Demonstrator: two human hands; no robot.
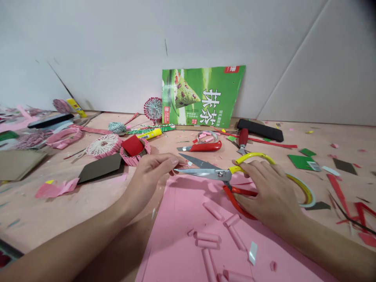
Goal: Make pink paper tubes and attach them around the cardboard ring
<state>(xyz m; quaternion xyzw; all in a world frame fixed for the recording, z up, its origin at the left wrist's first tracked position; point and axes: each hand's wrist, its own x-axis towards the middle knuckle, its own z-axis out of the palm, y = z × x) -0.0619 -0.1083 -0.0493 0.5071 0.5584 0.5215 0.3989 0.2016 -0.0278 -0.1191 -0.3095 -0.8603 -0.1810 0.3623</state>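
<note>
Pink paper (188, 211) lies flat and matte across the front of the surface (58, 207), scattered with short rolled paper tubes (208, 236) and small offcuts. From the head view, your right hand (267, 192) rests over the scissors (205, 173). Its grip is clamped around the glossy yellow and red plastic loops, while the polished steel blades stand slightly apart, pointing left above the top of the sheet. Your left hand (152, 172) comes in from the other side, its fingertips (176, 161) drawn together at the blade tips; you cannot tell whether they pinch anything. Just beyond the blades lies a utility knife (205, 147) with a curved red handle. Farther left sits a round paper rosette (104, 145), its white threadlike centre ringed by crimped pink paper. Behind everything, a creased green matcha packet (202, 96) leans upright against the pale wall (188, 39).
</note>
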